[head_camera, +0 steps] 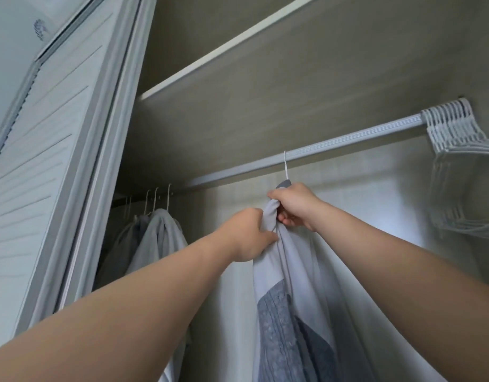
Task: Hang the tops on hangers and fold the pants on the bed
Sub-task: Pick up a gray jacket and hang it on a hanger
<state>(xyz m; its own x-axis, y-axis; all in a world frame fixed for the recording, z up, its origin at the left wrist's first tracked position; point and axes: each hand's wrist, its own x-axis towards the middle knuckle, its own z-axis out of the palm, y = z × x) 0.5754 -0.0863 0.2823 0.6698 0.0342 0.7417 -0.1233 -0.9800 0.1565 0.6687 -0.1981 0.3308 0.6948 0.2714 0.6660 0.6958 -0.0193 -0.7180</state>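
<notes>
While both bare forearms reach up from the lower corners, the left hand (247, 235) grips a fold of the pale grey-white cloth top (293, 277). Its fingers are curled into the fabric and its thumb is pressed against the edge. A blue-grey patterned panel (279, 334) hangs below those fingers, on the front of the garment.

Just above and to the right of the left fingers, the right hand (294, 206) clutches the gathered neck of the top, fingers wrapped tight round the bunched cloth. Directly over the right knuckles, the thin white hanger hook (285, 164) sits on the ribbed silver metal rail (348, 139), so the top hangs from the rail between the two hands.

Well to the left of the left fingers and farther back, several pale grey hung garments (155, 238) crowd the end of the rail. Far to the right of the right fingers, a packed bunch of empty white plastic hangers (453, 125) hangs. Above all of these runs the beige wooden shelf (224, 48), and the white louvred sliding door (44, 139) stands at the left.
</notes>
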